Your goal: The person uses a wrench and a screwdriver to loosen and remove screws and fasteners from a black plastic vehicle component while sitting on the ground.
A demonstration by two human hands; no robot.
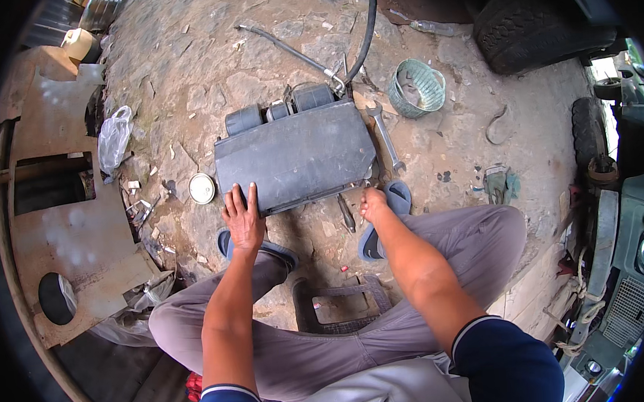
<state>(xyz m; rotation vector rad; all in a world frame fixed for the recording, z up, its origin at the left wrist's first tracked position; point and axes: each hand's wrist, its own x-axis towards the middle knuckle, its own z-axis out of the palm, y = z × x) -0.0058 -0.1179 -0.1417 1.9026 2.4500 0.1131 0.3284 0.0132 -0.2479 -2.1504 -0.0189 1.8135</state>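
Left fingers [252, 196] rest outspread on the grey box [298, 155], likely steadying it; right fingers [370, 198] curl, their hold unclear.

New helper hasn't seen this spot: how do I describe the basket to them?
Start at the big dark grey box on the ground. Off its right side lies a metal wrench; past the wrench's far end, rightward, stands the basket. Its round, pale green woven wall is unlike the slim, bare-metal wrench.
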